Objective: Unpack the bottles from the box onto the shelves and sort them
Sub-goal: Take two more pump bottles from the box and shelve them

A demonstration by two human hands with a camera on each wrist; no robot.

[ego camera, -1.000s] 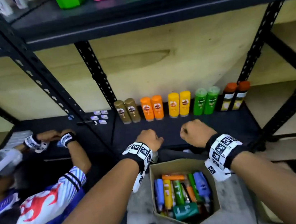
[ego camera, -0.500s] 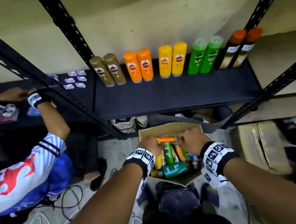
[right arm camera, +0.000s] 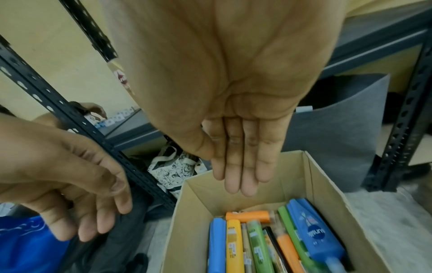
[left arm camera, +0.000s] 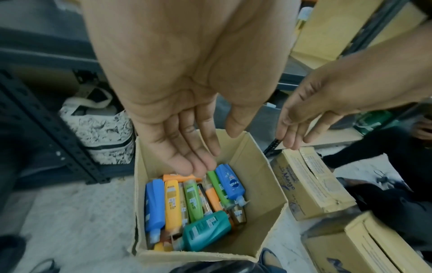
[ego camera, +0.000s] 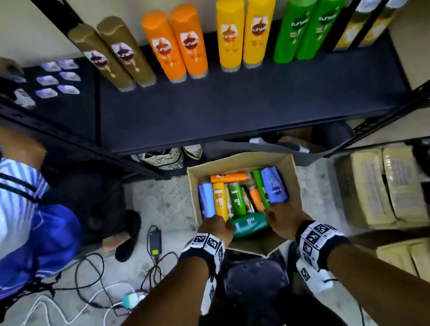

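Observation:
An open cardboard box (ego camera: 240,159) on the floor holds several bottles lying flat: blue (ego camera: 274,185), yellow (ego camera: 220,200), green, orange, and a teal one (ego camera: 249,222) across the near end. My left hand (ego camera: 217,228) and right hand (ego camera: 282,217) hover over the box's near end, either side of the teal bottle. The wrist views show the left hand (left arm camera: 187,147) and the right hand (right arm camera: 243,162) with straight fingers, holding nothing. On the black shelf (ego camera: 241,104) bottles stand in colour pairs: brown (ego camera: 112,53), orange (ego camera: 176,42), yellow (ego camera: 245,30), green (ego camera: 307,19), black with orange caps (ego camera: 373,2).
Another person in a blue and white striped shirt (ego camera: 10,217) works at the left shelf, where small packets (ego camera: 58,79) lie. Cables and a power adapter (ego camera: 154,238) lie on the floor at left. Closed cartons (ego camera: 381,187) stand right of the box. A printed tote bag (ego camera: 164,158) sits under the shelf.
Both hands dropped from the shelf's front edge, where they were fists, down to the box and opened. The head view tilted downward toward the floor.

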